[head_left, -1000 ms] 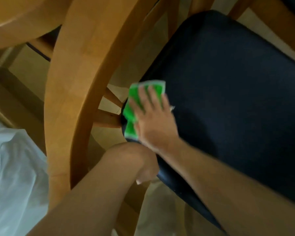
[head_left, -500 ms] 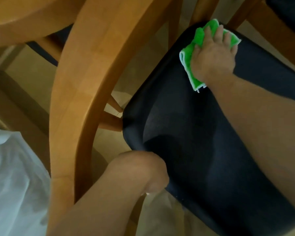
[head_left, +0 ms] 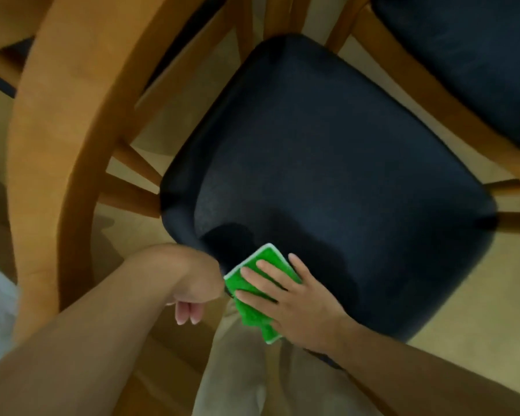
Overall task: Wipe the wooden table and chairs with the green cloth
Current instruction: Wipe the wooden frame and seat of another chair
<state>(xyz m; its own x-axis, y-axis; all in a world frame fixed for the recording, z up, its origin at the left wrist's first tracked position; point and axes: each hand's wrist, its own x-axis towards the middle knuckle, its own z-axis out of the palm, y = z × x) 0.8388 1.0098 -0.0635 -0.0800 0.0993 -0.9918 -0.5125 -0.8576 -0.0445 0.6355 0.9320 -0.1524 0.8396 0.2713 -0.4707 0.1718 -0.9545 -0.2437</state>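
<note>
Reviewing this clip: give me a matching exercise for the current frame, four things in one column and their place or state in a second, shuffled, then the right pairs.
Things:
1. cloth
2. right hand
3. left hand
4. second seat

States:
A. top right corner
B. grips the seat's near corner
C. green, on the seat's near edge
D. fingers spread flat, pressing the cloth

Pairs: 1-C, 2-D, 3-B, 4-A
</note>
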